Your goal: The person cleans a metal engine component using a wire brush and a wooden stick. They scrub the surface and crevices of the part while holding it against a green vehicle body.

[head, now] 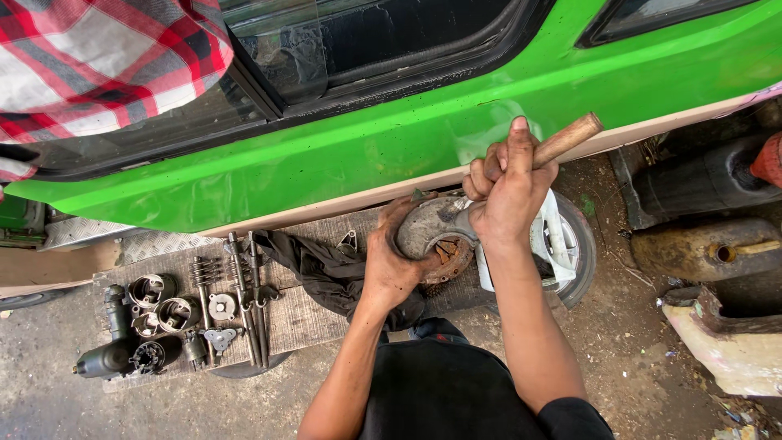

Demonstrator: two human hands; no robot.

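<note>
vehicle panel (391, 138): bright green | shirt (90, 57): red-white-grey plaid | rag (326, 269): black | handle (568, 138): brown wood

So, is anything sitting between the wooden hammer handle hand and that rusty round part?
Nothing visible: the right hand gripping the wooden handle is directly over the rusty round metal part, which the left hand steadies.

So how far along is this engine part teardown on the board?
Done: pistons, springs and rods lie sorted on the wooden board beside a dark rag. In hand: the left hand steadies a round rusty metal part; the right hand has its grip around a wooden tool handle above it. Left: that part looks unopened.
</note>
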